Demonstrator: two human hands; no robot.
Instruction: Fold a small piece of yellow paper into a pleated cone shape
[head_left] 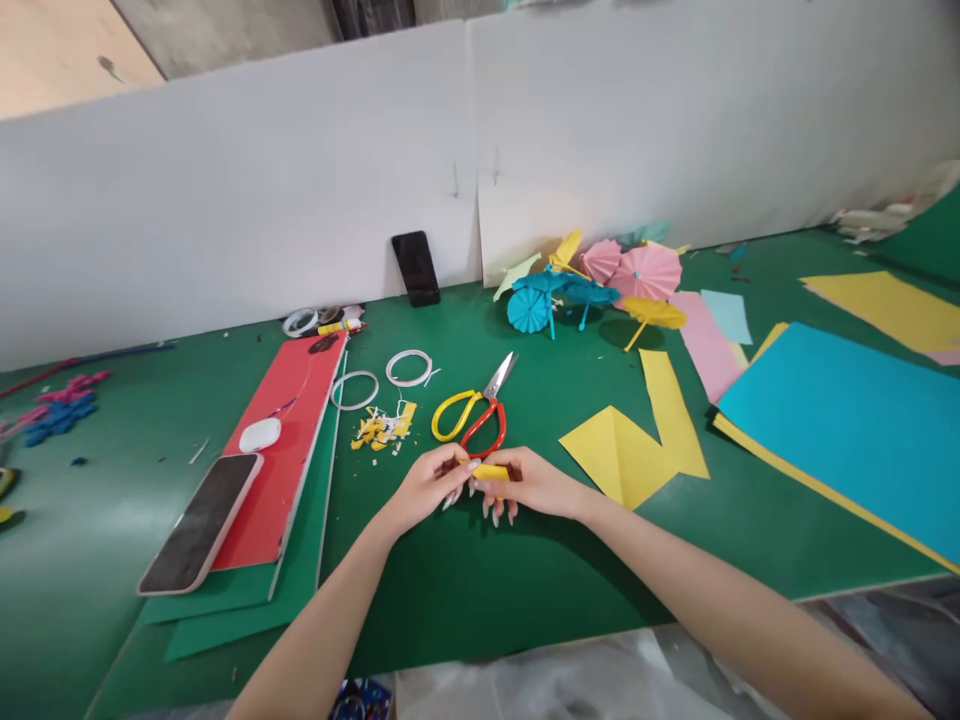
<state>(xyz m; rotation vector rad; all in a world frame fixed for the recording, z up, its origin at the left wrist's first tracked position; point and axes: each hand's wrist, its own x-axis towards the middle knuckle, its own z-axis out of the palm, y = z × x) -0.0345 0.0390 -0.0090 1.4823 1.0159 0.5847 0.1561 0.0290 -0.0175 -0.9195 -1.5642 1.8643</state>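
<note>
Between the fingertips of my two hands is a small piece of yellow paper (pixel 491 471), partly covered by the fingers. My left hand (pixel 431 487) pinches its left end, and my right hand (pixel 536 484) grips the right end. Just beyond the hands lies a pair of scissors (pixel 489 400) with one yellow and one red handle, blades pointing away. Larger cut pieces of yellow paper (pixel 622 455) rest to the right of my right hand. Yellow and white paper scraps (pixel 384 428) are scattered beyond my left hand.
Two rolls of tape (pixel 409 368) lie left of the scissors. A phone (pixel 201 525) rests on a red board (pixel 262 500) at left; a black phone (pixel 415 268) leans on the white partition (pixel 300 200). Paper umbrellas (pixel 646 272) stand at the back. Blue sheets (pixel 847 420) cover the right.
</note>
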